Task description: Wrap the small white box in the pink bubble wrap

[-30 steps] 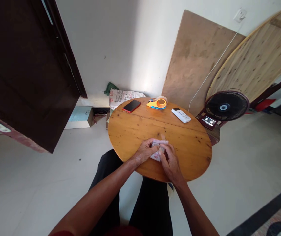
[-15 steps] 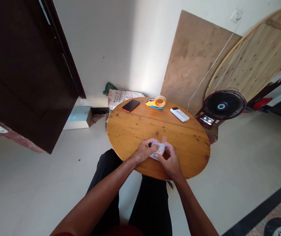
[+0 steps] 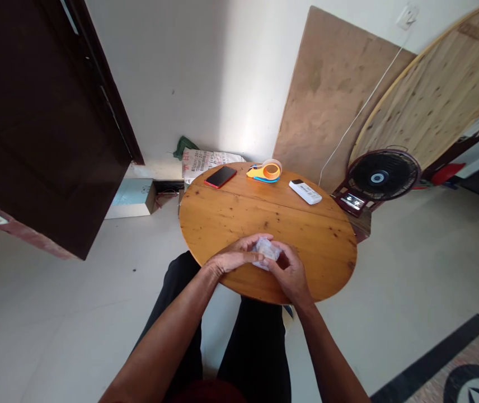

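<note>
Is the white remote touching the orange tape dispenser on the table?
Apart. The head view shows bare wood between the white remote and the orange tape dispenser on the table.

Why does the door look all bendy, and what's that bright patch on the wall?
Head view: the wide lens tilts the dark door at the picture's edge; daylight brightens the wall behind the round table; the small pale bundle between both hands is too small to make out.

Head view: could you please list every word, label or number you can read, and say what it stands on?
None can be read.
Printed sack behind the round table: red and dark print, too blurred.
White remote: buttons too small.
Fan base panel: display unreadable.
</note>
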Demonstrator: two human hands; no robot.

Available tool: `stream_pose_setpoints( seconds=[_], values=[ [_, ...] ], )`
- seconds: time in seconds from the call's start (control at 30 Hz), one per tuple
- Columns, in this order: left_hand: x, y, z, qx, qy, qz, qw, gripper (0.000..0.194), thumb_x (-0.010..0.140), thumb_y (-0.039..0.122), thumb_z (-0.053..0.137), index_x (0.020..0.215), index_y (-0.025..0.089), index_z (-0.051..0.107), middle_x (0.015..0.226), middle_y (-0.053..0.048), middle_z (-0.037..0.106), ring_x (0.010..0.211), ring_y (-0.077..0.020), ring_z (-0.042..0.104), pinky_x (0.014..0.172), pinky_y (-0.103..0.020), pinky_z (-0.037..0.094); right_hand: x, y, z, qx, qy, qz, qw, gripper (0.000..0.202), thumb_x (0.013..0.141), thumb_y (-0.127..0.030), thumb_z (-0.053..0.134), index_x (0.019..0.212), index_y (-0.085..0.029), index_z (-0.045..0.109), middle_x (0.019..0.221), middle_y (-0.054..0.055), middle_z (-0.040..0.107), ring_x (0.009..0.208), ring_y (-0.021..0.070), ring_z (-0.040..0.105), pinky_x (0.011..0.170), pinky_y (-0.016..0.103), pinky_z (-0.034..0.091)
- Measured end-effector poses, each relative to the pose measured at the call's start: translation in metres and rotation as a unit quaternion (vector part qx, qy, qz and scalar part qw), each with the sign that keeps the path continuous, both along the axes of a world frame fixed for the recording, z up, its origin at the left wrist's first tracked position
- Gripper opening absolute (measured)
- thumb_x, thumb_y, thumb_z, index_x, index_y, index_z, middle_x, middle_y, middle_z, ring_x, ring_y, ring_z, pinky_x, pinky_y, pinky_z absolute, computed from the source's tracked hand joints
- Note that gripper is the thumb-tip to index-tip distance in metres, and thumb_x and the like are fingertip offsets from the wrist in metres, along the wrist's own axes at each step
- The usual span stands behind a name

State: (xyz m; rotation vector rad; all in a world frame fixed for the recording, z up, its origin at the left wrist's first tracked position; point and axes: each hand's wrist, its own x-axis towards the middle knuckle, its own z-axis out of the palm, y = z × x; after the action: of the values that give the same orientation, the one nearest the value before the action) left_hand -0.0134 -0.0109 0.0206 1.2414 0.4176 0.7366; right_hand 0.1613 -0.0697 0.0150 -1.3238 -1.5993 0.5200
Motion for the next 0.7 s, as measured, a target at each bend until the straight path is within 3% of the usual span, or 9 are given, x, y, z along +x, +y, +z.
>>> stream_pose_setpoints(
  seconds=[0.47, 0.7],
  values=[
    [0.008, -0.002, -0.005, 0.030, 0.020, 0.057, 0.998, 0.048, 0.078, 0.038, 0.068, 0.120, 0.017, 0.058, 0.112, -0.008, 0.064, 0.099, -0.0184, 0.059, 0.089, -0.028, 0.043, 0.002, 0.004, -0.003, 0.004, -0.007, 0.010, 1.000, 0.033, 0.083, -0.036, 0.060, 0.114, -0.024, 0.061, 0.114, 0.007, 0.058, 0.100, 0.0207, 0.056, 0.087, 0.036, 0.047],
    [0.021, 0.003, -0.008, 0.114, 0.091, 0.176, 0.974, 0.037, 0.084, 0.041, 0.059, 0.112, 0.018, 0.066, 0.114, -0.008, 0.065, 0.109, -0.0223, 0.056, 0.100, -0.033, 0.039, 0.002, 0.014, 0.003, -0.055, -0.012, -0.004, 0.998, 0.034, 0.087, -0.043, 0.051, 0.112, -0.023, 0.062, 0.113, 0.008, 0.062, 0.104, 0.0231, 0.056, 0.092, 0.040, 0.045]
  ],
)
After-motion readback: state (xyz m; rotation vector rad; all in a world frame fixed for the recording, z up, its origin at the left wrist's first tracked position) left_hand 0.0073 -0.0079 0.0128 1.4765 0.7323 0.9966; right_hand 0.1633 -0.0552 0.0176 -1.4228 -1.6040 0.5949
